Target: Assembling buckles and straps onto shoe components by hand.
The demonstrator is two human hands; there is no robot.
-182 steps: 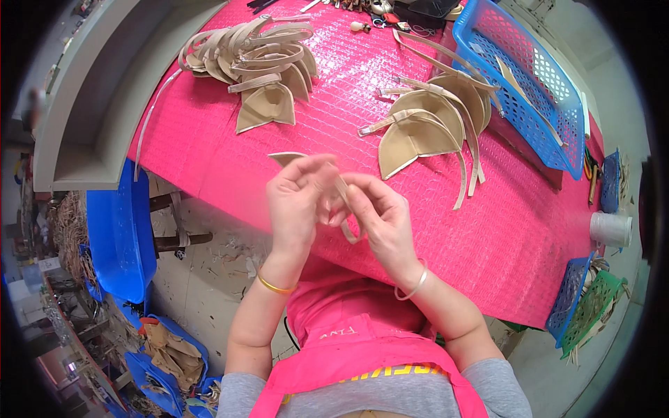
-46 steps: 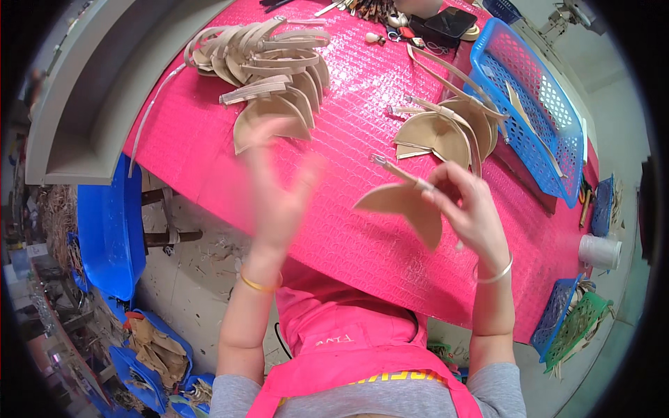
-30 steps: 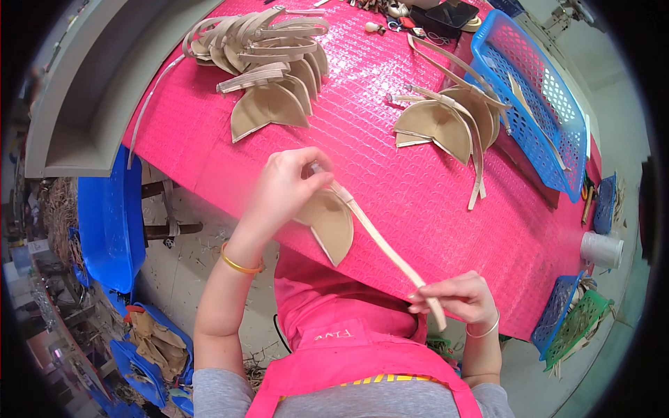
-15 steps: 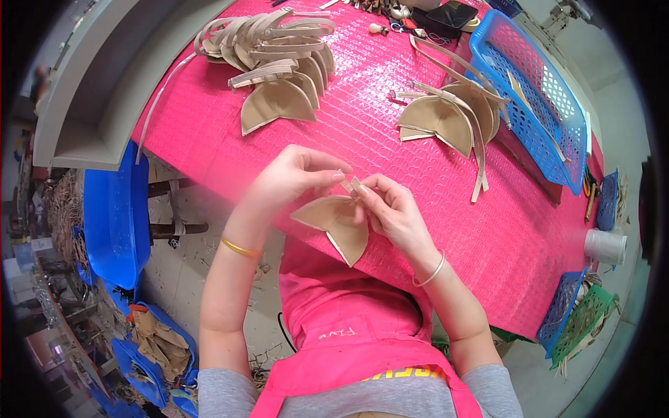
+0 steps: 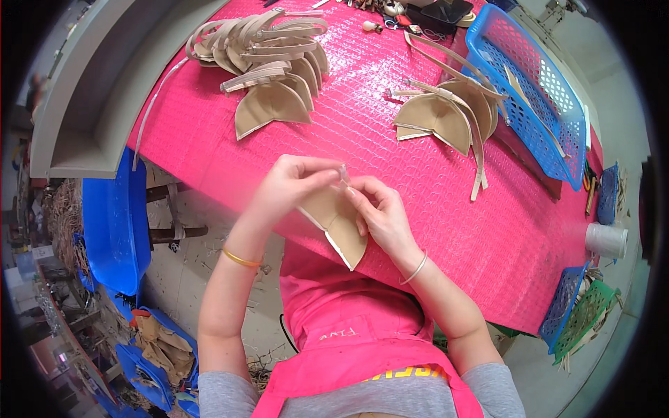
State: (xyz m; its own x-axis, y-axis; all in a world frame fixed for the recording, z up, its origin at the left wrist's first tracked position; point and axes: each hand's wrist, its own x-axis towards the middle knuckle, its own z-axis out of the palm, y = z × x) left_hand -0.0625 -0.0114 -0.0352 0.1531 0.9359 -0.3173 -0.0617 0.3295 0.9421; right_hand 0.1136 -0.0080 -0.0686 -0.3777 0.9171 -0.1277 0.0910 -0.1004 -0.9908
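Over the table's near edge hangs a tan two-lobed shoe upper piece [image 5: 340,223] with pale cut edges. My right hand [image 5: 380,214] is closed on it, thumb and fingers pinching a narrow strap at its top. The fingertips of my left hand [image 5: 294,187] pinch a small, pale, shiny piece [image 5: 343,174] at the strap's end; it looks like a buckle but is too blurred to be sure. Fingers hide most of the strap. Beyond my left hand lies a row of similar tan pieces with looped straps [image 5: 275,104]. A smaller stack of them [image 5: 435,122] lies beyond my right hand.
A pink textured cover [image 5: 516,258] spreads over the table. At the far right stands a blue perforated basket [image 5: 523,90]. A white thread spool [image 5: 606,240] and green basket [image 5: 585,324] sit along the right edge. A blue bin [image 5: 115,230] is below left, beside a grey cabinet [image 5: 83,150].
The shoe upper piece has turned, its lobes now pointing more downward. My right hand has shifted slightly left, and the pinched strap end now stands more upright between both hands' fingertips.
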